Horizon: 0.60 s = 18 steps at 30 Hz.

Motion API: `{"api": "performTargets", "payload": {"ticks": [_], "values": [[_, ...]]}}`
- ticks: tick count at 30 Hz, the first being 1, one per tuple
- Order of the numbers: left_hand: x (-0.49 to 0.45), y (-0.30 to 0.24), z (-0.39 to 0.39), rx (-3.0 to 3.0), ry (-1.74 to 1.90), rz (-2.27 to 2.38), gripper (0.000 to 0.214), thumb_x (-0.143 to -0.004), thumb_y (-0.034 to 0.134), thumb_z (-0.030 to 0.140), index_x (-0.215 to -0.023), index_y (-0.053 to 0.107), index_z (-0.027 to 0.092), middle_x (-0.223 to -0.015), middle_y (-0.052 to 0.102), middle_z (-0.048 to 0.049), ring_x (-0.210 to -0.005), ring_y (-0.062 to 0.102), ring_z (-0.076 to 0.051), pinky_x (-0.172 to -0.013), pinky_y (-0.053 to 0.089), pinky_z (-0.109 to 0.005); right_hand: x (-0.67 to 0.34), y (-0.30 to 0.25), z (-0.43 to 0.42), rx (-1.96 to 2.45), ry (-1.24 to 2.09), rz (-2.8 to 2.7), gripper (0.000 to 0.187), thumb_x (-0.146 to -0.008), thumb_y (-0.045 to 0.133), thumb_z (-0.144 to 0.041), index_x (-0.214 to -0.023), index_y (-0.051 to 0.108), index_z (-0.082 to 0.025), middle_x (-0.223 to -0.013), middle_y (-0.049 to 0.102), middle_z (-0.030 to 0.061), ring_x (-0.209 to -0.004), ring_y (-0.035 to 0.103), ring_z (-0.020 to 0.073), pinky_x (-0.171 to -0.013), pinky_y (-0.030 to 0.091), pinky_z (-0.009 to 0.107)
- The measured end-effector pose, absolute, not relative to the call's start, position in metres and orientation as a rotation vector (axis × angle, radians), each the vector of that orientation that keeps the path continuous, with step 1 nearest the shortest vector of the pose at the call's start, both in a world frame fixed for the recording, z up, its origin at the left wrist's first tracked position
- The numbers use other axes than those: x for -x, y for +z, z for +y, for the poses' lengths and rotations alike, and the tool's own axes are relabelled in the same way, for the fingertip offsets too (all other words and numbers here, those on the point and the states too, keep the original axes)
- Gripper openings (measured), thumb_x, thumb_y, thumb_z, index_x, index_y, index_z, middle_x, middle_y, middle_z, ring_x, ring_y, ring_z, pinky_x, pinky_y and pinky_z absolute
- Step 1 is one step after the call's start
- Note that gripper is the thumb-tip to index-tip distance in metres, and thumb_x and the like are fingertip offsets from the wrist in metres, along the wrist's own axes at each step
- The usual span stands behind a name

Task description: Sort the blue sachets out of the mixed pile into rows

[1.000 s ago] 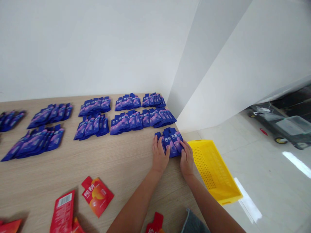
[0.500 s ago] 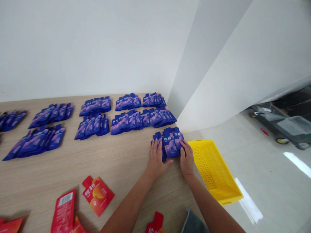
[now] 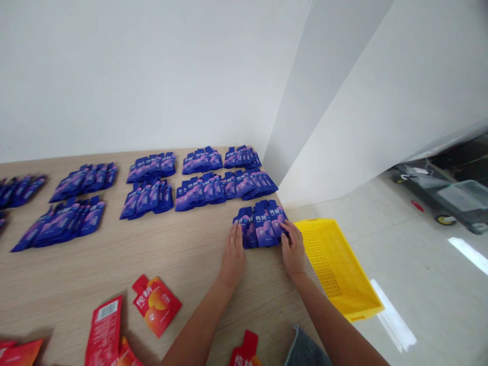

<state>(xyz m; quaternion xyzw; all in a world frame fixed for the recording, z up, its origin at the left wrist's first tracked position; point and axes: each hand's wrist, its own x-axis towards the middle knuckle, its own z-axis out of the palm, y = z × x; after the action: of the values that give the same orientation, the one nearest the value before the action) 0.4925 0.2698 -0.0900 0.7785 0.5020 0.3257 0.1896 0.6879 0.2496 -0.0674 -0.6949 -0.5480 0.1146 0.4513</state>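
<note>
Near the table's right end lies a fanned row of overlapping blue-purple spouted pouches (image 3: 263, 229), faces up. My left hand (image 3: 232, 256) rests at the row's left side, its fingers stretched out and touching the leftmost pouch. At the opposite side, my right hand (image 3: 293, 249) has curved fingers and thumb on the edge of the rightmost pouch. Some of that pouch is hidden under the fingers.
More fanned groups of blue pouches (image 3: 200, 190) lie along the table (image 3: 168, 254) by the wall. Red pouches (image 3: 157, 305) lie in front to the left. A yellow basket (image 3: 358, 264) stands beyond the right edge; a dark wheeled cart (image 3: 438, 193) is farther off.
My left hand has moved left and its thumb has drawn in. The pouches under my hands are spread wider to the left. My right hand stays at the right edge.
</note>
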Motion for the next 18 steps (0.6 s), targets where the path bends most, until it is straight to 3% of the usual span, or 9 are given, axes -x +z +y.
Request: {"api": "performTargets", "payload": {"ticks": [4,9,14,18], "values": [[-0.494,-0.084,0.272,-1.973,1.052,1.49,0.067,-0.086,0.025,0.001,-0.149,0.016,0.022,-0.148,0.039,-0.0116,-0.138,0.035,-0.022,-0.111,0.036,-0.047,-0.687,-0.067,0.25,1.74,0.291,-1.337,0.032,-0.092,0.043,-0.028,-0.116,0.062,-0.02,-0.126,0.057,0.0115,-0.12,0.048,0.0217,-0.106,0.036,0.049],[-0.528,-0.047,0.272,-1.982,1.118,1.382,0.065,-0.09,0.027,0.006,-0.15,0.015,0.027,-0.153,0.031,-0.0056,-0.141,0.028,-0.021,-0.115,0.03,-0.046,-0.688,-0.066,0.249,1.738,0.328,-1.334,0.035,-0.094,0.037,-0.03,-0.117,0.062,-0.022,-0.129,0.055,0.0098,-0.123,0.047,0.0208,-0.108,0.034,0.048],[-0.577,-0.021,0.284,-2.119,0.854,1.395,0.054,-0.089,0.035,0.012,-0.142,0.038,0.022,-0.149,0.039,-0.0075,-0.138,0.031,-0.034,-0.108,0.036,-0.056,-0.687,-0.069,0.249,1.732,0.33,-1.265,0.042,-0.097,0.029,-0.037,-0.121,0.058,-0.019,-0.127,0.058,0.0117,-0.12,0.049,0.0213,-0.107,0.035,0.049],[-0.602,-0.02,0.284,-2.149,0.683,1.508,0.048,-0.091,0.042,0.026,-0.136,0.047,0.011,-0.146,0.042,-0.0155,-0.136,0.03,-0.042,-0.105,0.035,-0.06,-0.69,-0.073,0.249,1.751,0.328,-1.241,0.044,-0.096,0.03,-0.041,-0.125,0.055,-0.02,-0.127,0.058,0.0119,-0.119,0.051,0.0228,-0.104,0.037,0.051]]}}
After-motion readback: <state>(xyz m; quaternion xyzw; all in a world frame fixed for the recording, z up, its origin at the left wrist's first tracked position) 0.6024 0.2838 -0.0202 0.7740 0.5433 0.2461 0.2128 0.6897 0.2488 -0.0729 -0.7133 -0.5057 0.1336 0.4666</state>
